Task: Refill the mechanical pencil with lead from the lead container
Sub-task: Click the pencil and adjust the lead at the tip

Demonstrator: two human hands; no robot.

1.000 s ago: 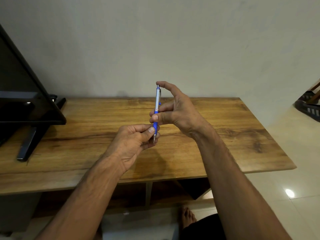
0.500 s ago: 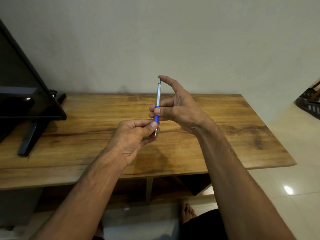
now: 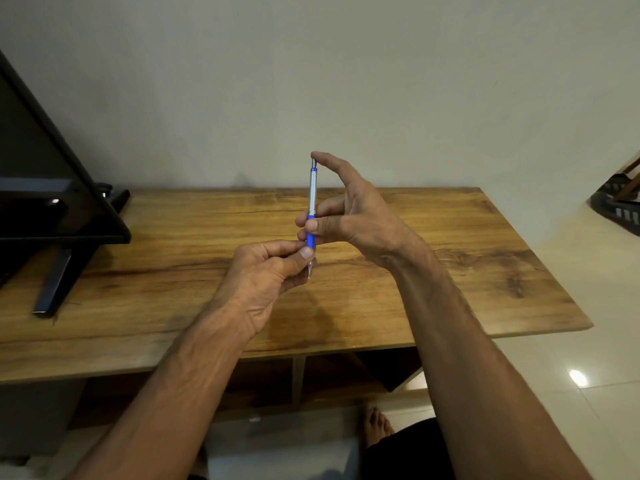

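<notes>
Blue and silver, the mechanical pencil (image 3: 312,209) stood nearly upright above the middle of the wooden table (image 3: 450,258), held in the air between both of my hands. My right hand (image 3: 349,216) pinched its blue grip between thumb and middle fingers, with my index fingertip resting on the top end. My left hand (image 3: 266,271) sat just below, thumb and fingers pressed together around the pencil's tip. A black screen on a stand (image 3: 52,216) stood at the table's left end.
</notes>
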